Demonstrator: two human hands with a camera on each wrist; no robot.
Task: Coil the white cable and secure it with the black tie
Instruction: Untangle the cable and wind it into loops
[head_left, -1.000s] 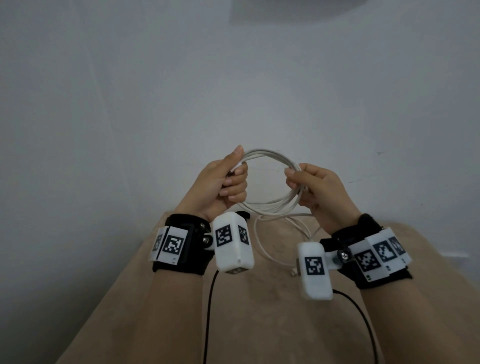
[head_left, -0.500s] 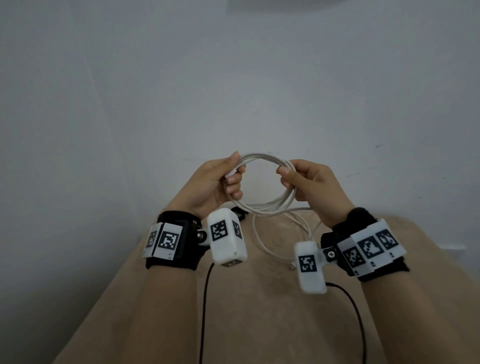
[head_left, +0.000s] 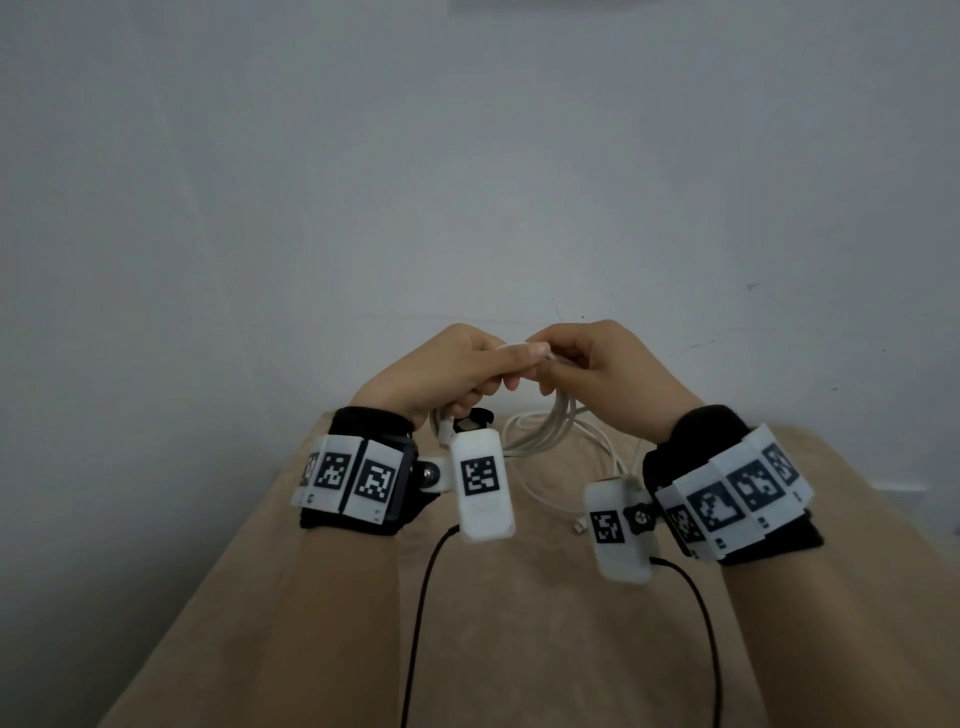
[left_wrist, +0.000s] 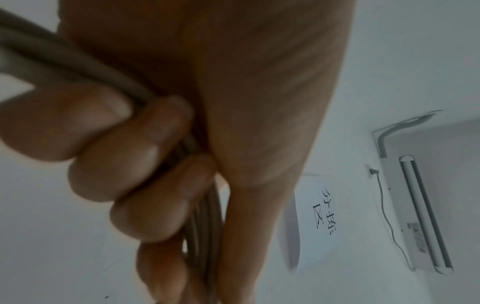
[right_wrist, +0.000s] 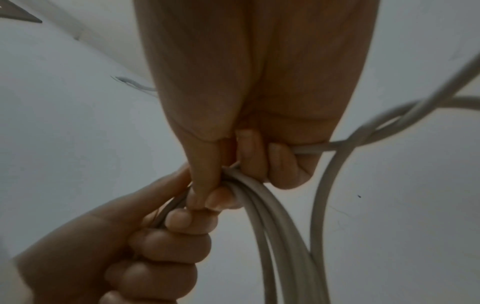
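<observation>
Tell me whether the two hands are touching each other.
Touching. The right wrist view shows the left hand fingertips pressed against the right hand thumb, both gripping the white cable.

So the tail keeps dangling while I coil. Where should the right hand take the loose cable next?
Probably on the loose strand just below the coil, coming from above. That stretch hangs free over the tan surface, while the left hand already grips the bundled loops. The right hand pinches beside it, so a short reach down would likely do.
</observation>
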